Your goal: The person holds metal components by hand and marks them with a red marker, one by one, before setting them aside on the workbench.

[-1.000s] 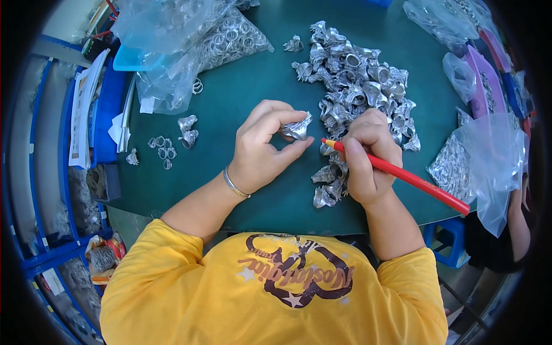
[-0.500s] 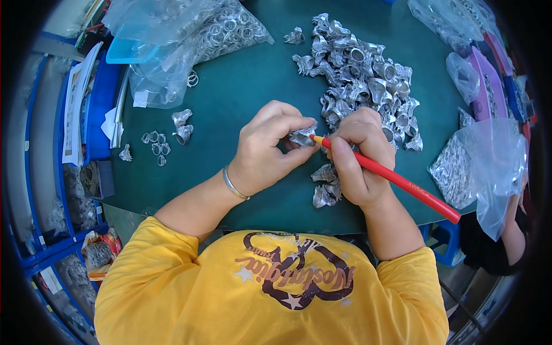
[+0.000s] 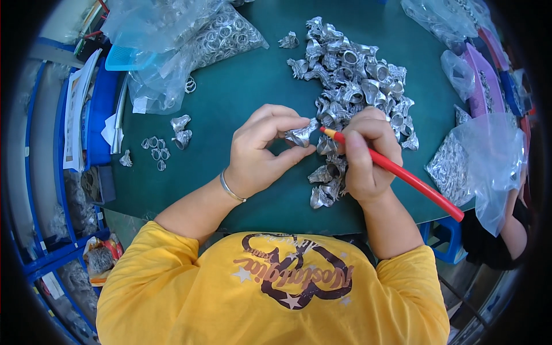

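My left hand (image 3: 261, 144) pinches a silvery metal ring (image 3: 301, 134) between thumb and fingers, over the near half of the green table. Closed round a thick red pencil (image 3: 411, 176) is my right hand (image 3: 371, 152). The pencil's tip points left at the ring, a small gap away from it. Behind and beside my right hand spreads a large pile of chunky metal rings (image 3: 351, 69). A smaller cluster of these rings (image 3: 326, 187) lies just left of my right wrist, partly covered by that hand.
Clear bags of thin rings (image 3: 227, 34) lie at the back left, near a light blue basket (image 3: 123, 56). Several loose rings (image 3: 158, 150) sit on the left. On the right are a bag of metal pieces (image 3: 451, 167), a pink tray (image 3: 486, 80) and another person's arm (image 3: 513, 230).
The pencil tip has drawn back to the right, off the ring. The ring has turned slightly in my left hand's fingers.
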The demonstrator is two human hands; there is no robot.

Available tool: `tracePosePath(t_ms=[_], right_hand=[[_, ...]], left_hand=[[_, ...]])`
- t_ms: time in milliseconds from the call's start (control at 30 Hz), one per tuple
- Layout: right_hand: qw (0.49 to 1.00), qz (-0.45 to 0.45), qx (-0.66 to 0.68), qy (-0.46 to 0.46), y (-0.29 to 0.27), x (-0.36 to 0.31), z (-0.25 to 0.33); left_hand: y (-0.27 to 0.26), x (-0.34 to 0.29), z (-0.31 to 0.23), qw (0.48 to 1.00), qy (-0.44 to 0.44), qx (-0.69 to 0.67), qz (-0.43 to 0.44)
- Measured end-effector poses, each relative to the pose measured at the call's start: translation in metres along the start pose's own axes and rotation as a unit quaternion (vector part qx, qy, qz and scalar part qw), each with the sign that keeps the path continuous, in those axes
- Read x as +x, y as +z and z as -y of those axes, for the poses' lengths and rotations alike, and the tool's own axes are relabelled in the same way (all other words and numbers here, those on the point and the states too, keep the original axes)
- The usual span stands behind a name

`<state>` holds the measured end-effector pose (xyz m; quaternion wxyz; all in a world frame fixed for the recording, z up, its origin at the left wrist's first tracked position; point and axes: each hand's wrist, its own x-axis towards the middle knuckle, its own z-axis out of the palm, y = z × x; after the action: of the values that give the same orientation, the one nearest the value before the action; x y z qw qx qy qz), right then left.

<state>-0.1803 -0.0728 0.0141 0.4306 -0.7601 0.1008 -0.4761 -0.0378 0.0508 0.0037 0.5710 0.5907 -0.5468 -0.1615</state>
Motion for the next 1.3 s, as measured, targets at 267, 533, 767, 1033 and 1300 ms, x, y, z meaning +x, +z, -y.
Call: tracePosePath(t_ms=[267, 533, 767, 1033, 1300], right_hand=[[1.0, 0.019, 0.009, -0.01, 0.012, 0.005, 0.0], [0.995, 0.026, 0.099, 0.002, 0.014, 0.003, -0.003], [0.975, 0.052, 0.081, 0.201, 0.009, 0.001, 0.006], [0.949, 0.077, 0.134, 0.276, 0.008, 0.004, 0.012], [0.978, -0.033, 0.109, 0.177, 0.007, 0.003, 0.008]], left_hand=[[0.008, -0.003, 0.001, 0.967, -0.011, -0.246, -0.06], [0.006, -0.003, 0.006, 0.982, 0.033, -0.18, -0.034], [0.004, -0.001, -0.005, 0.985, -0.036, -0.164, -0.036], [-0.005, -0.001, 0.002, 0.996, 0.086, -0.017, -0.009], [-0.118, 0.091, -0.036, 0.8, 0.354, 0.318, -0.365]])
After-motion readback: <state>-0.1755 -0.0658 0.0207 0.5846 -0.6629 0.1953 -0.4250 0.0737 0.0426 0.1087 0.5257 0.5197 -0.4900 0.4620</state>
